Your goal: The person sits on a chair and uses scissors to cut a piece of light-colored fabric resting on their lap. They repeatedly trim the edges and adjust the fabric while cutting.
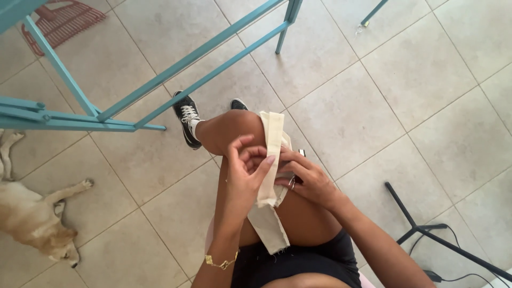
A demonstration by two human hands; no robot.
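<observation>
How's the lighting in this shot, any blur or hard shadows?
Head view: even, soft daylight; the floor tiles show no glare. The cloth strip and both hands, left and right, look sharp. Only faint shadows lie under the blue frame.

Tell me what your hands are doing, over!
Left hand and right hand both pinching cream fabric strip on knee. Nothing blocking.

Beige tiled floor (426, 69) carries a sleeping tan dog (32, 213), a red mat (64, 21), teal frame legs (282, 32) and a black stand (426, 229).
</observation>
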